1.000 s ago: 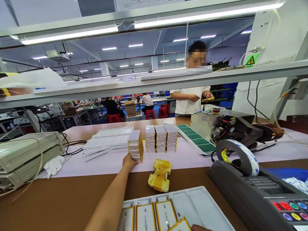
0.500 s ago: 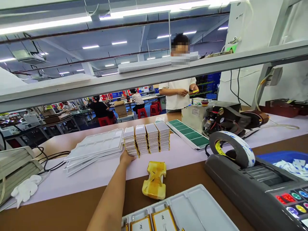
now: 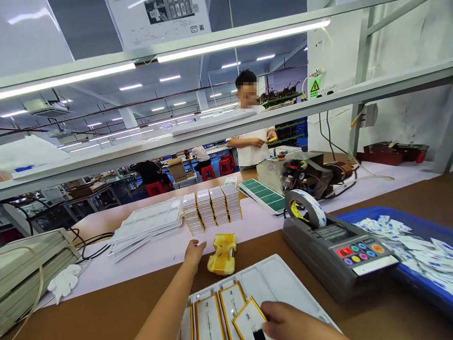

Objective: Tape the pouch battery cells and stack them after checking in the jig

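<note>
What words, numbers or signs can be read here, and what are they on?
Lightning bolt in a triangle: green label.
No words or numbers are clear enough to quote.
Too small or blurred: print on the poster, tape roll and white packs; red characters on the display.

Tray (image 3: 278,274): smooth, pale plastic with a soft sheen.
Flat pack (image 3: 247,317): smooth white face, shiny amber edging that looks like film.
Yellow block (image 3: 222,255): scuffed, worn and uneven, its material hard to tell from here.
Tape dispenser (image 3: 314,257): dark grey plastic, mostly matt.
Bin (image 3: 437,295): smooth blue plastic.
Glove (image 3: 63,282): soft matt cloth.
Bench (image 3: 116,295): smooth brown covering, low sheen.
Carton (image 3: 178,171): matt brown cardboard.
</note>
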Demonstrator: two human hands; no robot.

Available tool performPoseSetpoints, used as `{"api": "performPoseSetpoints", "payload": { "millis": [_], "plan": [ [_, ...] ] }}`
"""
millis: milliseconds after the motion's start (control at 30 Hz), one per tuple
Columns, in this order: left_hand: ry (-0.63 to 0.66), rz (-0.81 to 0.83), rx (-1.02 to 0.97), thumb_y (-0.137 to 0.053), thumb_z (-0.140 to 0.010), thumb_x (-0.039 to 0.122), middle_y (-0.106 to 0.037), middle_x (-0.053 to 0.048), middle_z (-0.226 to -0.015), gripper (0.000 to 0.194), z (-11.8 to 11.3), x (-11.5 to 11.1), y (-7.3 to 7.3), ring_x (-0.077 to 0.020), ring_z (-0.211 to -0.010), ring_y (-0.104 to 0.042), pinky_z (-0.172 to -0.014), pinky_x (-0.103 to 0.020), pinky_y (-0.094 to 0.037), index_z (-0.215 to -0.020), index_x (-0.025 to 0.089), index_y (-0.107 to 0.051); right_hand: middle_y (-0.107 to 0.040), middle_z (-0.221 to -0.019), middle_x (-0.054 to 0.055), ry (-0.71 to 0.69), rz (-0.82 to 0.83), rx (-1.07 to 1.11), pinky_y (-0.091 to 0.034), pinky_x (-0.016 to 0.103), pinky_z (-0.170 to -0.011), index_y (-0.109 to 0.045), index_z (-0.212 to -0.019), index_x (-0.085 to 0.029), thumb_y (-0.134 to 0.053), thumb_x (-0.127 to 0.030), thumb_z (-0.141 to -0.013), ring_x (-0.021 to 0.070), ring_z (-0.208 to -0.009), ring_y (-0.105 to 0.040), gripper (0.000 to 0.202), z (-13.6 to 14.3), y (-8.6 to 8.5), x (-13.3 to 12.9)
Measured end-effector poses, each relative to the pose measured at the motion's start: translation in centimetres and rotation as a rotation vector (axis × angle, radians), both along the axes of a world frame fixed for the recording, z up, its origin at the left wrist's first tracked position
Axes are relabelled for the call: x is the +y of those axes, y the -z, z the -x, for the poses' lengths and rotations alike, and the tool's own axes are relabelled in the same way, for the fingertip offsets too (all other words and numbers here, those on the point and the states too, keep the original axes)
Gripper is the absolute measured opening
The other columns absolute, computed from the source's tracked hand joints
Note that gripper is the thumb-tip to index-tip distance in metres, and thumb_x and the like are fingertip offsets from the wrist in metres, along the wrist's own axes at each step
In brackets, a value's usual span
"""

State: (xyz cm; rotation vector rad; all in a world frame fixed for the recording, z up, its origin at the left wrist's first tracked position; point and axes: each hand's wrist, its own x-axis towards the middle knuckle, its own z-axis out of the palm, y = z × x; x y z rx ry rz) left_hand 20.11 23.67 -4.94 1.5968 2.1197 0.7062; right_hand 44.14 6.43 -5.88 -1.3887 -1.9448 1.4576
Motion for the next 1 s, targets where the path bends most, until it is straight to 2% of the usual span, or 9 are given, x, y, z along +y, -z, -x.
{"api": "performPoseSetpoints", "payload": {
  "millis": [100,167,300,400,567,733,867,1000],
  "plan": [
    [0.187,-0.002,0.120,-0.050,-0.069,0.049,-0.053,-0.010,-0.113,0.050,-3.5,-3.0,-1.4,-0.0212,-0.102,-0.049,-0.080,-0.027,-0.037,-0.108,0.018,-0.047,-0.058,-0.085,0.003,-0.001,-0.012,-0.011,-0.033,0.022,-0.060,-0.056,-0.083,-0.016,-0.044,-0.026,-0.073,0.0139,-0.073,-0.048,0.019,0.0,-0.5,-0.1],
    [0.240,0.039,0.205,-0.057,-0.060,0.053,-0.056,-0.013,-0.106,0.055,-5.6,-4.2,-2.2,-0.0271,-0.100,-0.050,-0.080,-0.033,-0.036,-0.104,0.019,-0.051,-0.056,-0.078,0.002,-0.012,-0.016,-0.013,-0.030,0.021,-0.055,-0.056,-0.081,-0.015,-0.044,-0.025,-0.073,0.0111,-0.065,-0.044,0.018,-0.1,-0.6,-0.1],
    [0.172,0.141,0.330,-0.067,-0.049,0.049,-0.059,-0.019,-0.095,0.051,-8.6,-4.7,-3.2,-0.0351,-0.092,-0.052,-0.074,-0.041,-0.036,-0.087,0.017,-0.057,-0.054,-0.074,0.001,-0.017,-0.029,0.039,-0.030,0.021,-0.054,-0.056,-0.080,-0.014,-0.044,-0.025,-0.073,0.0093,-0.061,-0.041,0.018,-0.1,0.3,0.1],
    [0.092,0.165,0.350,-0.068,-0.046,0.048,-0.058,-0.018,-0.099,0.054,-9.8,-4.3,-3.0,-0.0339,-0.093,-0.052,-0.073,-0.040,-0.036,-0.090,0.018,-0.056,-0.056,-0.081,0.003,-0.019,-0.020,0.118,-0.033,0.022,-0.058,-0.056,-0.086,-0.014,-0.044,-0.025,-0.073,0.0113,-0.067,-0.046,0.020,0.0,1.4,0.2],
    [-0.018,0.179,0.301,-0.073,-0.045,0.032,-0.059,-0.013,-0.098,0.057,-11.1,-4.3,-2.7,-0.0292,-0.091,-0.053,-0.072,-0.036,-0.037,-0.096,0.018,-0.052,-0.058,-0.087,0.006,-0.057,0.006,0.143,-0.035,0.024,-0.062,-0.054,-0.089,-0.013,-0.042,-0.028,-0.075,0.0133,-0.071,-0.049,0.024,-0.1,2.4,0.3],
    [-0.002,0.133,0.211,-0.074,-0.037,0.015,-0.058,-0.013,-0.100,0.060,-11.7,-4.0,-3.6,-0.0284,-0.094,-0.052,-0.071,-0.032,-0.038,-0.093,0.016,-0.054,-0.058,-0.085,0.006,-0.073,0.050,0.203,-0.036,0.023,-0.061,-0.053,-0.087,-0.012,-0.043,-0.026,-0.074,0.0127,-0.071,-0.050,0.021,-0.3,2.8,0.2],
    [-0.008,0.079,0.082,-0.073,-0.040,0.014,-0.061,-0.012,-0.091,0.050,-11.2,-4.0,-5.5,-0.0287,-0.088,-0.054,-0.071,-0.033,-0.040,-0.088,0.013,-0.056,-0.057,-0.083,0.005,-0.065,0.062,0.225,-0.036,0.022,-0.060,-0.053,-0.086,-0.012,-0.044,-0.026,-0.074,0.0122,-0.070,-0.049,0.020,-0.2,2.9,0.2],
    [-0.013,-0.063,-0.154,-0.069,-0.052,0.021,-0.061,-0.008,-0.088,0.051,-9.7,-6.8,-8.3,-0.0230,-0.080,-0.057,-0.069,-0.031,-0.043,-0.100,0.016,-0.052,-0.057,-0.081,0.004,-0.069,0.025,0.212,-0.035,0.022,-0.060,-0.056,-0.085,-0.012,-0.046,-0.025,-0.072,0.0112,-0.067,-0.047,0.021,0.0,2.7,0.4]
  ]
}}
